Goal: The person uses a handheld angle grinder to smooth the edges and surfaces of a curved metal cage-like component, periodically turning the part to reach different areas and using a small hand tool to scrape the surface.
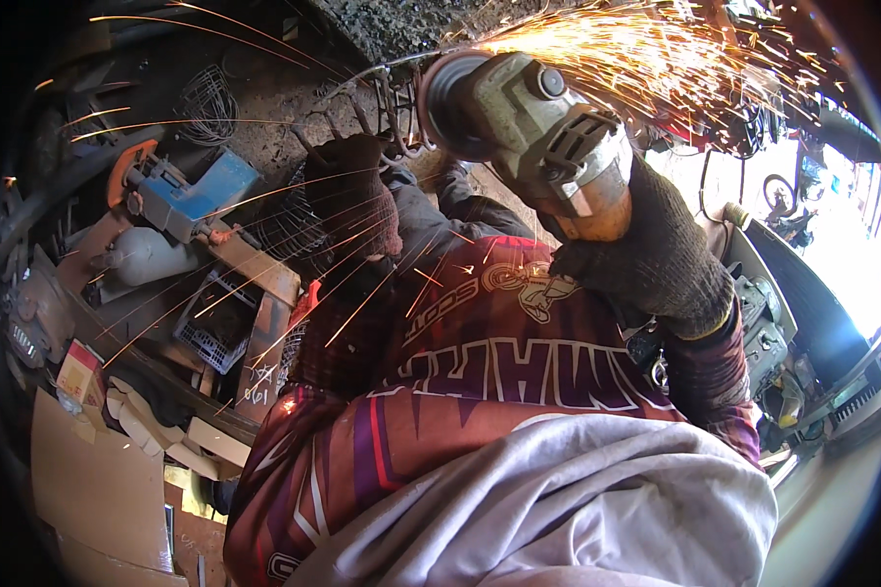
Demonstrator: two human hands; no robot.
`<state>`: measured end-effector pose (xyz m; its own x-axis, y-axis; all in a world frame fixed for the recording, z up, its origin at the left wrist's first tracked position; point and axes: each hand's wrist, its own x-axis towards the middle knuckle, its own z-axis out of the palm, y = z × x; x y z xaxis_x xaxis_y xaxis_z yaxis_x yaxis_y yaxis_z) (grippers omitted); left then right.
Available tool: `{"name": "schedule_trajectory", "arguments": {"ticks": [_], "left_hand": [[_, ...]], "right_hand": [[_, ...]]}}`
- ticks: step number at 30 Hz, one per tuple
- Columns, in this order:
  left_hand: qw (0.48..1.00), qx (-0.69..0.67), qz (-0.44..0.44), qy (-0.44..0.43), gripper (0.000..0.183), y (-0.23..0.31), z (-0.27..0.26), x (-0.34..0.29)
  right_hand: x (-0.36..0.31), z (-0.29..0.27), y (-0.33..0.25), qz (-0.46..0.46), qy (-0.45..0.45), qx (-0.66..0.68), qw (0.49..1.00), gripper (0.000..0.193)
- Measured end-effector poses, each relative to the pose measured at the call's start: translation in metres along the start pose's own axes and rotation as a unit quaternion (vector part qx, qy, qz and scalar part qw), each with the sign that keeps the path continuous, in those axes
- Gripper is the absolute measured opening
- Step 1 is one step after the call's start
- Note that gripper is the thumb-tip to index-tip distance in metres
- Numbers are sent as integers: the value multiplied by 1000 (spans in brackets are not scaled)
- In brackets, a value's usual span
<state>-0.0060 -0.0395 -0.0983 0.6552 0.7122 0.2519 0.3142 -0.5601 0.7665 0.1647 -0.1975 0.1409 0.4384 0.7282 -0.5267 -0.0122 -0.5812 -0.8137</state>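
The gloved right hand (661,254) is closed around the grinder (548,127), which is at upper centre. The grinder's long axis slants from that hand up and left, its disc (450,103) leading beside the metal rods (394,117). Sparks (646,54) spray rightward. The gloved left hand (357,191) is by the rods; I cannot tell its grip.

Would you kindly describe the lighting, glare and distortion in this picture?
Head view: sparks smear into orange streaks beside the angle grinder; head view: glare washes out the bright area at far right, while the gloved left hand sits dim; head view: fisheye distortion curves the scene toward dark corners.
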Motion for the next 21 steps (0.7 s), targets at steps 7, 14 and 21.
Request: {"name": "schedule_trajectory", "arguments": {"ticks": [7,14,21], "left_hand": [[963,221,153,-14,23,19,-21,20],[993,112,28,8,16,3,-9,3],[995,93,27,-19,15,14,-18,12]], "right_hand": [[0,5,-9,42,15,43,998,75],[1,0,-14,40,-14,16,999,75],[-1,3,-13,121,3,95,988,77]]}}
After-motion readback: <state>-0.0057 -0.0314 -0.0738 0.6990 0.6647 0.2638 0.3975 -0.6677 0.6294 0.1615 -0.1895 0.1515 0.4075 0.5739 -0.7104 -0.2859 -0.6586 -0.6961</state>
